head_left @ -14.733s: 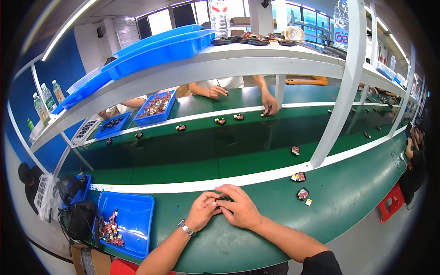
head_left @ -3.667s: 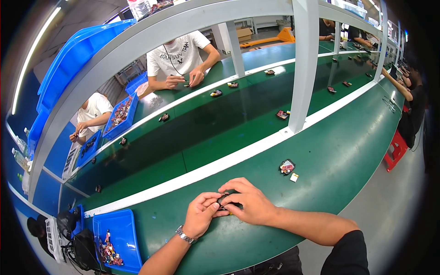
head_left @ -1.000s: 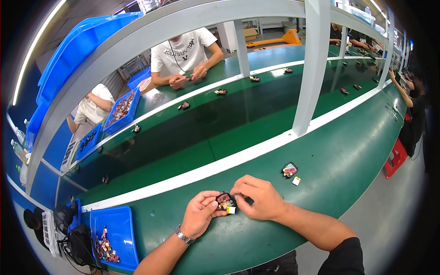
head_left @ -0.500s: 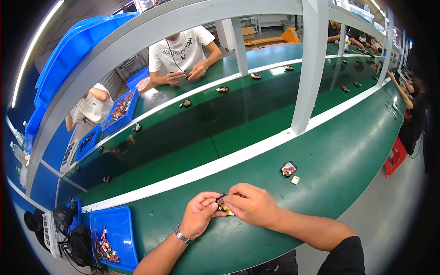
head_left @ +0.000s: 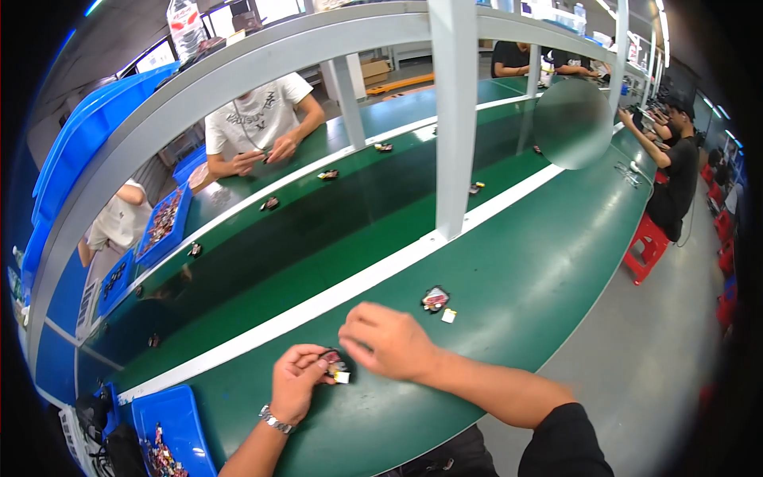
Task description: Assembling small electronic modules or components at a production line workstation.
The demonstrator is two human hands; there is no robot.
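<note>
Between the thumb and fingers of my left hand [head_left: 294, 383] is a small black-cased electronic part [head_left: 334, 359] with a reddish board and a white-and-yellow tab hanging below it. My right hand [head_left: 387, 342] hovers just to the right of that part, not touching it. Its fingers are bent, a little apart and slightly blurred, with nothing visible in them. Farther right on the green tabletop lies a similar black-and-red part [head_left: 435, 299], its white tab [head_left: 449, 316] beside it.
A blue tray [head_left: 197, 425] of small colourful pieces stands at the lower left. Beyond the white rail [head_left: 318, 310], a dark green belt [head_left: 310, 262] carries several similar parts. A grey post [head_left: 453, 159] rises from the rail. People sit across and at the far right, near a red stool [head_left: 648, 248].
My right hand has come away from the part, which stays in my left hand. The view has swung right, so the scene sits farther left.
</note>
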